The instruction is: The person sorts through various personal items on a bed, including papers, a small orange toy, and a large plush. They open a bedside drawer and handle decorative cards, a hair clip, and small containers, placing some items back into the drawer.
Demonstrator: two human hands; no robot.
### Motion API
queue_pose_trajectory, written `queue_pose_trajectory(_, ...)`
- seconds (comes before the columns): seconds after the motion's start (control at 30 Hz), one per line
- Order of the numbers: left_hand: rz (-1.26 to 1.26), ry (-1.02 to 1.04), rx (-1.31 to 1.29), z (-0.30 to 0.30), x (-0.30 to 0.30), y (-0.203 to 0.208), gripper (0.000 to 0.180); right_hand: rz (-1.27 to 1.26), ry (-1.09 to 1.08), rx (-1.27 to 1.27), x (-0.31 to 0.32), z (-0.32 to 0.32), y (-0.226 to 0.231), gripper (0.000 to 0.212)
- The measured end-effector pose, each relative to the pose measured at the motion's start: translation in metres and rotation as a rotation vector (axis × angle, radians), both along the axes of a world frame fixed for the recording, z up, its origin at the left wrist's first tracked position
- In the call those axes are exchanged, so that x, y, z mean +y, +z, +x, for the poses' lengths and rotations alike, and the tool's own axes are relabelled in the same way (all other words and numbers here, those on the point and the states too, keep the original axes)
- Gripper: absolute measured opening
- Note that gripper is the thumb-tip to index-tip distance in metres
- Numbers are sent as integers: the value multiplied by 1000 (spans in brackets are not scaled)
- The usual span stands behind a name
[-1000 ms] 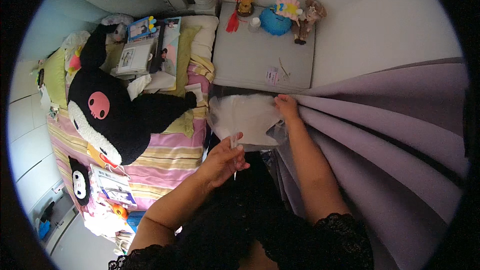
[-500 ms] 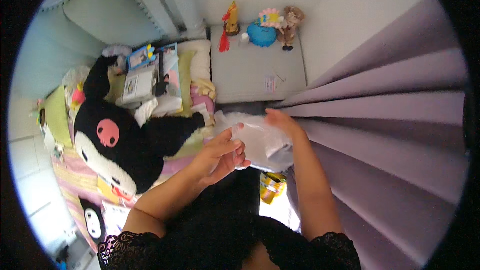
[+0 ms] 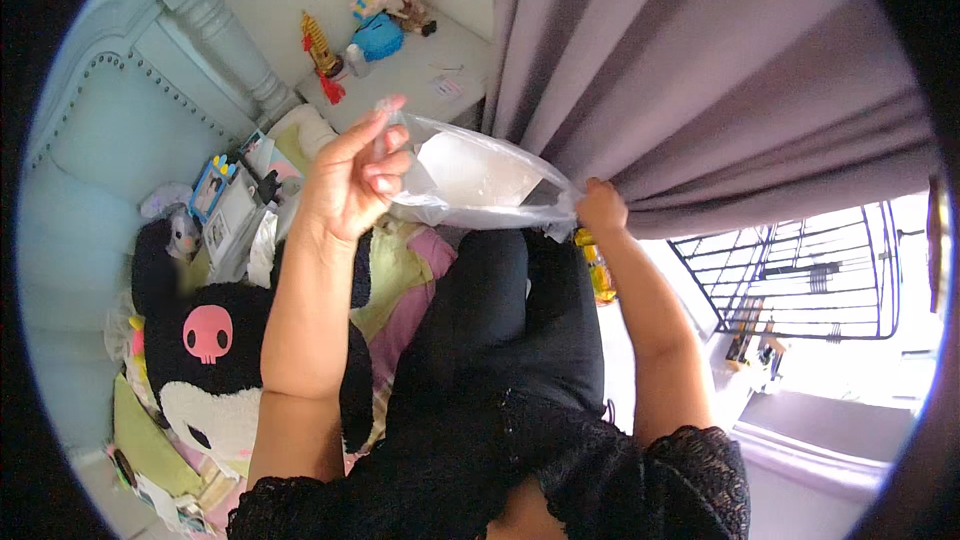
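Between my two hands stretches a thin translucent plastic bag (image 3: pixel 480 210), held up above my lap with its mouth spread wide. My left hand (image 3: pixel 357 168) pinches its left edge, thumb and fingers closed on bunched film. At its right corner, my right hand (image 3: pixel 603 208) grips the film, fingers curled. A whitish patch shows within the opening; whether it is the bag's inside or something in it, I cannot tell. Below my right hand, a yellow packet (image 3: pixel 597 268) is partly hidden behind my forearm and leg.
On the left, a large black-and-white plush toy (image 3: pixel 222 325) lies on the bed by a blue picture frame (image 3: pixel 211 187). Behind, a grey bedside table (image 3: pixel 420 65) bears a doll (image 3: pixel 404 2) and a blue round ornament (image 3: pixel 376 38). Purple curtains (image 3: pixel 700 70) hang right, above a black wire rack (image 3: pixel 800 275).
My view has turned right, bringing the wire rack into sight. My right hand, earlier apart and blurred, now grips the bag. The bag is raised and pulled wide between both hands.
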State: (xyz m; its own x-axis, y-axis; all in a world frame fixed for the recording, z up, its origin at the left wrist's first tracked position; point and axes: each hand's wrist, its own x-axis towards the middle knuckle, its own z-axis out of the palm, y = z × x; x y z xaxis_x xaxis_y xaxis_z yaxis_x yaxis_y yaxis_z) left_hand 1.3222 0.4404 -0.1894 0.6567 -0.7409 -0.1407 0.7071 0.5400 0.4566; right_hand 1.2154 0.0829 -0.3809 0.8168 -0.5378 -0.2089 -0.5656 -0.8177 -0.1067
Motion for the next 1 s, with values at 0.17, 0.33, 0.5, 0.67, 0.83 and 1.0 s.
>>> queue_pose_trajectory(0.17, 284, -38, -219, -6, 11, 16, 39, -127, -8, -411, -48, -15, 81, 23)
queue_pose_trajectory(0.33, 333, -149, -172, -20, -12, -6, 46, 283, -6, -668, -54, -51, 125, 25)
queue_pose_trajectory(0.5, 467, -313, -163, -32, -46, -21, 48, -742, -444, -1226, -98, -112, 203, 68)
queue_pose_trajectory(0.67, 457, -309, -93, -17, -66, -43, 42, -352, -574, -1552, -108, -95, 242, 102)
queue_pose_trajectory(0.83, 449, -209, -7, 0, -68, -74, 48, -1182, 390, -1362, -58, -22, 234, 88)
queue_pose_trajectory(1.0, 423, -168, 140, 12, -48, -103, 58, 58, -490, -1850, -115, -41, 266, 100)
